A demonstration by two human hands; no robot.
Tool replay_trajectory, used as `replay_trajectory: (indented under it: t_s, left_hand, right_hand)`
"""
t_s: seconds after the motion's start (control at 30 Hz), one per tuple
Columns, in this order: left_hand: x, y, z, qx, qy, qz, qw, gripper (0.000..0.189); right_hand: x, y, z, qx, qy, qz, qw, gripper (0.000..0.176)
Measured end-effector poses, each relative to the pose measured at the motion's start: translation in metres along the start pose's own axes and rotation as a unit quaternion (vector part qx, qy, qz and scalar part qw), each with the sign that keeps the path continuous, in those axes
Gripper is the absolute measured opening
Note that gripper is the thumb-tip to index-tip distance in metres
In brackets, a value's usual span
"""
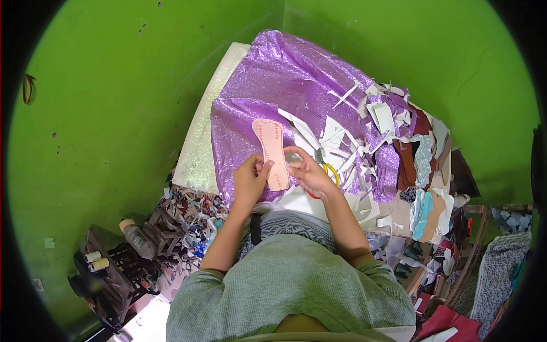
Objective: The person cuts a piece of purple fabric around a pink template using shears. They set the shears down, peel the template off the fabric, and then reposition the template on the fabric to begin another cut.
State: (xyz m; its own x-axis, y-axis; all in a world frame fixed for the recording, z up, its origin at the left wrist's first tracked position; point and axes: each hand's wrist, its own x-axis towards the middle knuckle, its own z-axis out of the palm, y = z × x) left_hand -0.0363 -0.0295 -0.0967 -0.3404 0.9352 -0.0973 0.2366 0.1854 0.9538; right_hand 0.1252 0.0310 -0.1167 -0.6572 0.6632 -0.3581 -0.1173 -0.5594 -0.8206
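Note:
A pale pink sole-shaped piece (272, 142) with red lettering is held upright over shiny purple sheet material (307, 74). My left hand (250, 178) pinches its left edge near the lower part, thumb on its face. On the right edge, my right hand (310, 174) grips the same piece between thumb and fingers. Scissors with yellow and red handles (332, 174) are at my right hand, partly hidden by it; whether that hand touches them I cannot tell. White offcuts (336, 139) lie just right of the piece.
Stacked cut pieces in purple (387, 165), brown (406, 165) and teal (423, 214) lie to the right. A whitish glittery sheet (199, 142) borders the purple one. Scraps (191, 222) cover the lower left, near a plastic bottle (138, 239) and thread spools (98, 264). Green walls stand behind.

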Motion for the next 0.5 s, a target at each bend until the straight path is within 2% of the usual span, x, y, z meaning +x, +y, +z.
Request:
replay_trajectory:
  t_s: [0.03,0.13,0.2,0.23,0.3,0.33,0.4,0.5]
  left_hand:
    - [-0.001,0.001,-0.001,-0.005,-0.006,-0.023,1.000,0.017]
    - [0.000,-0.004,0.001,-0.017,-0.002,-0.017,1.000,0.017]
    - [0.001,-0.002,0.002,-0.011,0.010,-0.010,1.000,0.018]
    - [0.001,-0.002,0.003,-0.004,0.018,-0.002,1.000,0.018]
    - [0.002,0.000,0.003,-0.013,0.018,-0.001,1.000,0.017]
    - [0.003,0.001,0.003,-0.021,0.017,0.001,1.000,0.017]
    - [0.002,0.001,0.005,-0.034,0.015,-0.001,0.999,0.017]
    - [0.000,0.005,0.006,-0.065,0.007,-0.008,0.998,0.016]
  right_hand:
    - [0.001,0.001,-0.001,0.000,-0.001,0.000,1.000,0.044]
    - [-0.003,-0.001,0.001,0.080,-0.008,0.018,0.997,0.052]
    - [-0.010,-0.006,0.006,0.179,-0.057,0.019,0.982,0.073]
    - [-0.012,-0.006,0.006,0.179,-0.057,0.019,0.982,0.073]
    - [-0.016,-0.006,0.006,0.184,-0.136,-0.048,0.972,0.096]
    - [-0.018,-0.006,0.004,0.184,-0.135,-0.049,0.972,0.096]
    - [-0.019,-0.006,0.000,0.200,-0.171,-0.046,0.964,0.108]
    - [-0.020,-0.005,-0.002,0.224,-0.177,-0.068,0.956,0.108]
